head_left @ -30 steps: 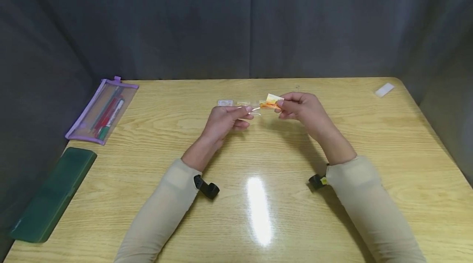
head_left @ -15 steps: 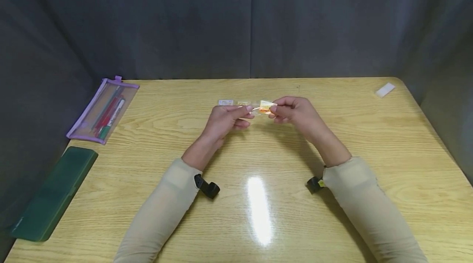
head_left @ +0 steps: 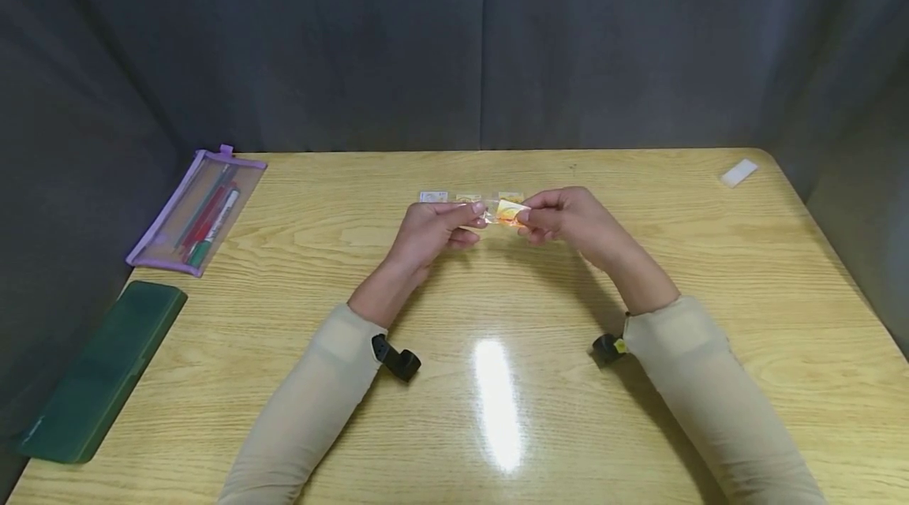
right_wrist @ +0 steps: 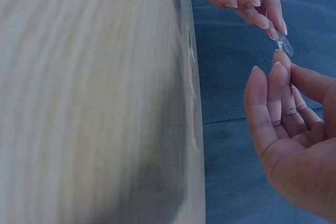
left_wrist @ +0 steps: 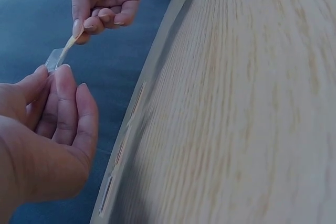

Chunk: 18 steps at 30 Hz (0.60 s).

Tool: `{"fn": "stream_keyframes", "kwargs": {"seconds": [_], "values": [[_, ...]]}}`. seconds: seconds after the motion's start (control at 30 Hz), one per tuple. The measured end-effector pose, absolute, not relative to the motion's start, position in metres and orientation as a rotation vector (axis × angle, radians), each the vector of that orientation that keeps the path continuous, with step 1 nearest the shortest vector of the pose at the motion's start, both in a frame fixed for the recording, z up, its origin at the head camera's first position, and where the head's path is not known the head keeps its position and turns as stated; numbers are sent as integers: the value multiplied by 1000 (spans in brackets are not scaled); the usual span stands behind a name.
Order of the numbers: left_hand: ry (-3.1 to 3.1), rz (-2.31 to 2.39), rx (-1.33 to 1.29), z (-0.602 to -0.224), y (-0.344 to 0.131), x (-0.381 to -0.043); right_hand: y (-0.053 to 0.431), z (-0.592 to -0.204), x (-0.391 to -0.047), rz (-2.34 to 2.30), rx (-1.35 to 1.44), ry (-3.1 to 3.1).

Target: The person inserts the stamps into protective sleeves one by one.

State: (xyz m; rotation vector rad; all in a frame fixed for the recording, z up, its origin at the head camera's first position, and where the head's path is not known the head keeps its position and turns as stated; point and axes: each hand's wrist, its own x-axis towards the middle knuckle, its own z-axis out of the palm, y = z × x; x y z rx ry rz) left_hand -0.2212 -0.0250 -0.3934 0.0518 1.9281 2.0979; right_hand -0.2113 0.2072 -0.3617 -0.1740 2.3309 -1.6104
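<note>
My left hand [head_left: 440, 227] pinches a small clear plastic sleeve [left_wrist: 54, 59] between thumb and fingers. Opposite it, my right hand [head_left: 578, 221] pinches a stamp-sized orange-and-yellow printed slip [head_left: 510, 213] at its right side. The slip's left edge meets the sleeve's mouth, and both are held up off the table. In the right wrist view the sleeve [right_wrist: 286, 45] shows between the two hands' fingertips. Behind the hands, near the table's far edge, lie a purplish printed slip [head_left: 433, 196], a yellowish one [head_left: 469, 198] and an orange-yellow one [head_left: 510, 196], in a row.
A purple-edged see-through zip pouch [head_left: 165, 241] with several pens lies at the far left of the wooden table [head_left: 568, 426]. Nearer me is a dark green hard case [head_left: 106, 371]. A small white rectangular piece [head_left: 739, 173] sits at the far right corner. Dark curtains surround the table.
My right hand has brought the orange-and-yellow slip left and down against the clear sleeve. My left hand has stayed in place with the sleeve.
</note>
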Motion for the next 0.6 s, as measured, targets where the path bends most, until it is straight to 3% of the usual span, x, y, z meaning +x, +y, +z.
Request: {"fn": "stream_keyframes", "kwargs": {"seconds": [0.6], "values": [[1899,2100,53,-395,-29,-222,211,-356,-214,-1563,-202,2314]]}}
